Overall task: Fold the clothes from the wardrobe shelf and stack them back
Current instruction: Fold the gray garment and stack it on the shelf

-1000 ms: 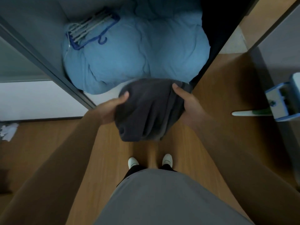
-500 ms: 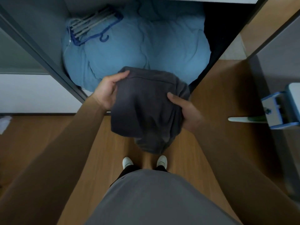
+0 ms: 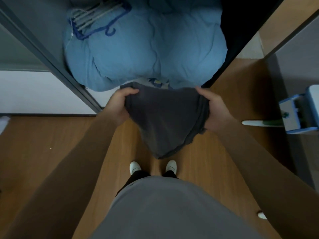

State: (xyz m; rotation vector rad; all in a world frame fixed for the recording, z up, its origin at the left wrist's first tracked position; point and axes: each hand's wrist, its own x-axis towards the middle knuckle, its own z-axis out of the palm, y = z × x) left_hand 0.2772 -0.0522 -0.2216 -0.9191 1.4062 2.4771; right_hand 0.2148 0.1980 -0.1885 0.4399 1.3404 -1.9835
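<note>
Fingers (image 3: 132,91) of the left hand (image 3: 120,105) were clenched over the top left corner of the dark grey garment (image 3: 164,121), bunching the cloth into the palm. Over on the other side, the right hand (image 3: 216,111) matched it: fingers (image 3: 201,92) curled round the top right corner, with folds of fabric gathered against the palm. Both hands were grasping the same piece, and the top edge ran between them with a slight sag.

And the garment itself? It hung in the air, held out in front of the person's grey shirt (image 3: 172,204), just ahead of the open wardrobe (image 3: 51,54). It draped down from the two hands and narrowed to a rounded point, which in this head view sat right above the pair of white shoes (image 3: 135,167) on the wooden floor (image 3: 43,144). It touched no shelf.

Behind it, inside the wardrobe, a big light blue duvet (image 3: 146,57) filled the compartment, puffed up and creased. Up at its far left lay a bundle of hangers (image 3: 96,19), pale ones with a blue one on the outside, its hook pointing right. Just past the garment's top edge, a small patch of blue and yellow (image 3: 156,81) peeked out at the foot of the duvet; what it was, hard to tell.

Off to the right stood a blue and white mop head (image 3: 296,114), its white handle (image 3: 255,123) pointing in toward the right arm.
</note>
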